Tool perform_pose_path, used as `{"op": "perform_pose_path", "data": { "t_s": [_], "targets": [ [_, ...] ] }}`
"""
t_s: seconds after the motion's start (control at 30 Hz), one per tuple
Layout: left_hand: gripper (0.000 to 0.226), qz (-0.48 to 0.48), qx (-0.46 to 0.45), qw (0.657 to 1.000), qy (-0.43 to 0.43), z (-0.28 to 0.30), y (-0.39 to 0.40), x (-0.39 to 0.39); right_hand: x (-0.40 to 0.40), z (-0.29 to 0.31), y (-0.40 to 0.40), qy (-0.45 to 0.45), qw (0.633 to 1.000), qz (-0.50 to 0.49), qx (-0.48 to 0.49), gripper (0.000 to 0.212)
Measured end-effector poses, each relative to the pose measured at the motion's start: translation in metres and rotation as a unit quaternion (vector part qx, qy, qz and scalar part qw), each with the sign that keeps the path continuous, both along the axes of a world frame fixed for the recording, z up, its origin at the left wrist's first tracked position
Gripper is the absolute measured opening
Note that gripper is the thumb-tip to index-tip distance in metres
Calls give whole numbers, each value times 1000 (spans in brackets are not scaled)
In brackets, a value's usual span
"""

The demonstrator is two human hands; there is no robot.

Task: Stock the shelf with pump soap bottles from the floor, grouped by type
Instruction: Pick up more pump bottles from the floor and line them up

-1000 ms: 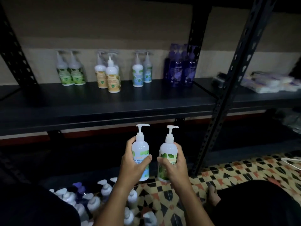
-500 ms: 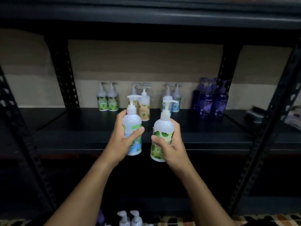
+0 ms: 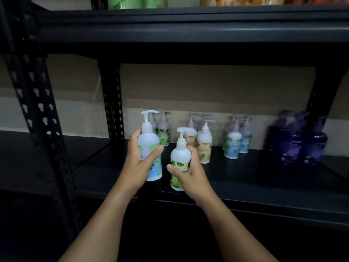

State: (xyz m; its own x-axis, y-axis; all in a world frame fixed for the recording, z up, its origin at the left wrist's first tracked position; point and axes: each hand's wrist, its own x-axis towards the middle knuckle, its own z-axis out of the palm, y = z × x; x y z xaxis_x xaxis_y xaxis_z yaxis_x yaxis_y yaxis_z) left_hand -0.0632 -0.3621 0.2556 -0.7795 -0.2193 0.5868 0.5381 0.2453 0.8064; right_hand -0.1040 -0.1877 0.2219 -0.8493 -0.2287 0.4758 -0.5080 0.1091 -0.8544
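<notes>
Over the front half of the dark shelf, from the head camera, I see both of my arms reaching in, each hand wrapped round a pump soap bottle. My left hand grips the blue-labelled bottle, fingers curled behind it and the thumb laid across the front of the label; the bottle is upright, its white pump head well above the hand, and I cannot tell whether its base touches the shelf. My right hand grips the green-labelled bottle from the right side, thumb across the lower label, and this bottle sits lower and just beside the other, the two apart by a narrow gap. Behind them, along the back wall, the stocked bottles stand in groups: a green-labelled pair partly hidden behind the bottle in my left hand, then an orange-labelled group, then a blue-labelled pair, and furthest right a cluster of dark purple bottles, blurred so that I cannot count them. A perforated black upright runs down the left side and a second one stands at the back left of the bay. Above, the upper shelf carries green and orange packs, of which only the bottoms show.
</notes>
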Motion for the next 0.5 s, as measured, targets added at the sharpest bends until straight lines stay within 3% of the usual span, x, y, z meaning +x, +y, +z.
{"op": "perform_pose_path", "data": {
  "t_s": [0.17, 0.43, 0.5],
  "targets": [
    [61, 37, 13, 999, 1, -6, -16, -11, -31, -6, -31, -5, 1000, -8, 18, 70],
    [65, 92, 52, 994, -16, -16, -44, -35, -107, -7, -94, -12, 995, -78, 62, 100],
    [67, 103, 70, 992, -19, -18, -49, -39, -123, -10, -106, -26, 994, -95, 46, 92]
  ]
}}
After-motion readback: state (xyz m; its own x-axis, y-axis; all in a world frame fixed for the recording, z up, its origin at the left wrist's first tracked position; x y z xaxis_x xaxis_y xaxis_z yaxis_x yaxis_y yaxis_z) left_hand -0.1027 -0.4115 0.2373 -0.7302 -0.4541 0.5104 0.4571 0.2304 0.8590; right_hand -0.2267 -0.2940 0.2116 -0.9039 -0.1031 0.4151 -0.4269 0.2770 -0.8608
